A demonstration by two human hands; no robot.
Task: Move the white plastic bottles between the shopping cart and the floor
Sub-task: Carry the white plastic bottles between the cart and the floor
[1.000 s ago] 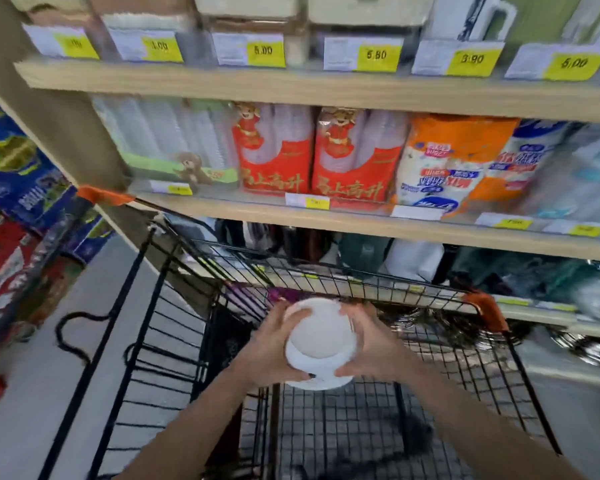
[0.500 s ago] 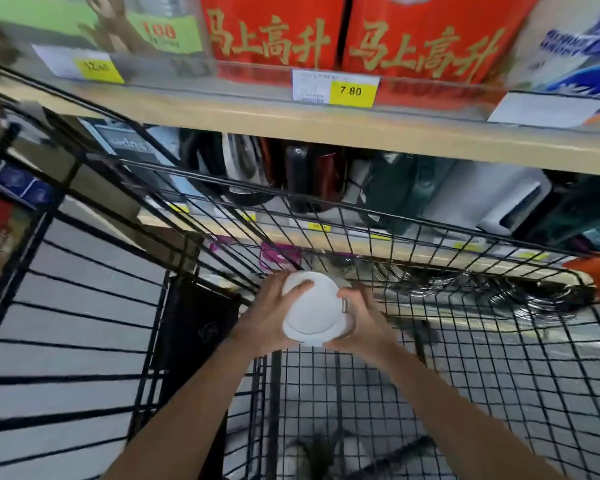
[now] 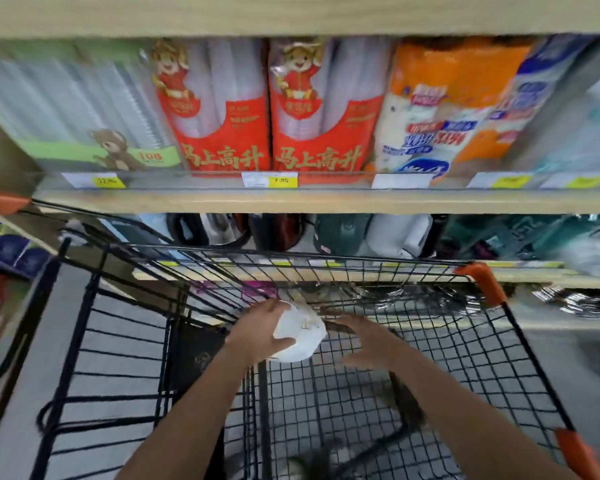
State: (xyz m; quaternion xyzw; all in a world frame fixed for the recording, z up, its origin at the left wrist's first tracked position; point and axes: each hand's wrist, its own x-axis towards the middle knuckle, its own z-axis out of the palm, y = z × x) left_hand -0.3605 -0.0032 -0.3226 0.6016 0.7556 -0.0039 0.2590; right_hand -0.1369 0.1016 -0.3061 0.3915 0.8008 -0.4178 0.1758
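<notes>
Hands first: left hand (image 3: 262, 332) is wrapped around the white bottle (image 3: 300, 336), fingers curled over its near side, so it's carrying the thing alone. Right hand (image 3: 362, 342) sits just beside the bottle with fingers spread and nothing in it, looks like it's not touching.

Bottle is up inside the cart (image 3: 492, 341), near the far left corner of the basket, above the wire bottom rather than resting on it as far as I can tell. Frame's pretty smeared, so don't quote me on that.

Progress-wise I'd guess we're mid-transfer on this one bottle. No other white bottles visible in the basket or on the floor (image 3: 129, 341), so can't say how many are left.

Versus half a second back: both hands were cupping the bottle then, now the right one has let go and opened up. Camera's also tipped upward, more shelf (image 3: 222, 200) showing.
</notes>
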